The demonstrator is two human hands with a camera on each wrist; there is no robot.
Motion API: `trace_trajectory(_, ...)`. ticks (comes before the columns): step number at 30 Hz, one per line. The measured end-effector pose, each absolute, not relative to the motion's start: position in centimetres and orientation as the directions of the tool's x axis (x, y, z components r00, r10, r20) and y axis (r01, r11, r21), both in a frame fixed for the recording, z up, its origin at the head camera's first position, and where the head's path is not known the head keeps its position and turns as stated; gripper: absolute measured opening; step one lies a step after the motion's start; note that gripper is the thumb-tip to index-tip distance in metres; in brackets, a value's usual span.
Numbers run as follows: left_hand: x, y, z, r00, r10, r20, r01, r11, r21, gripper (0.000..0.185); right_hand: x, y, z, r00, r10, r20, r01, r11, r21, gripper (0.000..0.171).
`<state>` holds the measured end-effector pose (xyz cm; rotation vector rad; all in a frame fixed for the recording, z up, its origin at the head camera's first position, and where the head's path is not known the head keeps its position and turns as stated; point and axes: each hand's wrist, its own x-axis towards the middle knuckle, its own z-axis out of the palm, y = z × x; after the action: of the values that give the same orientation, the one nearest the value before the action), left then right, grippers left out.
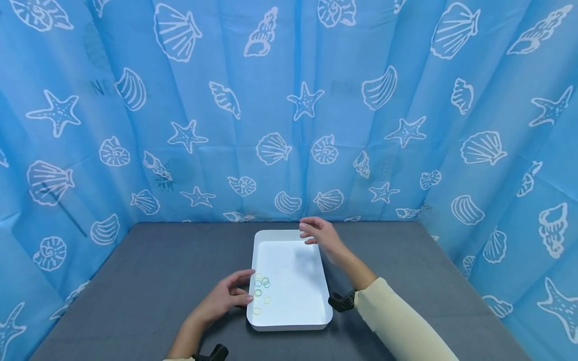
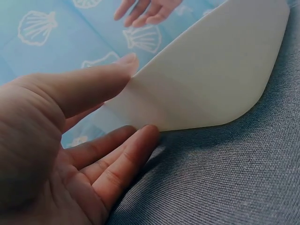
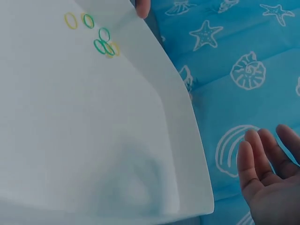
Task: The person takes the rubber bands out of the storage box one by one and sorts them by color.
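Observation:
A white rectangular tray (image 1: 316,255) lies on the grey table (image 1: 149,281). Several small green and yellow rubber bands (image 1: 262,287) lie inside it near its left wall; in the right wrist view the bands (image 3: 104,43) sit at the top. My left hand (image 1: 226,296) rests open against the tray's left wall (image 2: 206,79), thumb on the rim, fingers (image 2: 122,164) along the outside. My right hand (image 1: 318,233) hovers open just above the tray's far right corner, holding nothing; its fingers (image 3: 262,164) show beside the tray's rim (image 3: 197,154).
A blue curtain with white shells and starfish (image 1: 289,110) closes off the table at the back and both sides. Bare grey table surface lies left and right of the tray. Black wrist camera mounts (image 1: 340,301) sit on both forearms.

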<state>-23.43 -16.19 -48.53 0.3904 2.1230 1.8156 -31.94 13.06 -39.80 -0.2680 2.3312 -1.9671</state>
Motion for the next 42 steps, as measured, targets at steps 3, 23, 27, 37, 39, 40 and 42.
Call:
trace_trajectory(3,-23.4,-16.3,-48.5,-0.912,0.405,-0.069,-0.006,0.154,0.988,0.069,-32.1,12.2,-39.8,-0.974,-0.226,0.032,-0.08,0.207,-0.975,0.038)
trace_trajectory(23,-23.4,-16.3,-48.2,-0.909,0.411,-0.071,-0.007,0.156,0.988,0.067,-32.7,8.0,-41.8,-0.849,-0.522,-0.083,-0.181,0.434,-0.882,0.034)
trace_trajectory(27,-23.5,-16.4,-48.1,-0.907,0.416,-0.066,0.002,0.16,0.987,0.067,-32.8,7.4,-42.5,-0.849,-0.524,-0.07,-0.203,0.446,-0.871,0.03)
trace_trajectory(37,-23.6,-16.7,-48.6,-0.905,0.421,-0.068,-0.008,0.142,0.99,0.067,-33.2,6.5,-44.7,-0.828,-0.554,-0.082,-0.246,0.492,-0.835,0.02)
trace_trajectory(39,-23.6,-16.6,-48.7,-0.906,0.417,-0.07,-0.01,0.144,0.989,0.067,-33.2,6.5,-44.9,-0.811,-0.576,-0.103,-0.247,0.497,-0.831,0.019)
trace_trajectory(40,-23.6,-16.6,-48.7,-0.907,0.415,-0.07,-0.01,0.145,0.989,0.067,-33.2,6.5,-44.9,-0.801,-0.587,-0.116,-0.247,0.501,-0.829,0.018)
trace_trajectory(42,-23.6,-16.5,-48.6,-0.909,0.411,-0.071,-0.01,0.148,0.989,0.067,-33.1,6.6,-45.0,-0.782,-0.605,-0.149,-0.241,0.515,-0.823,0.017)
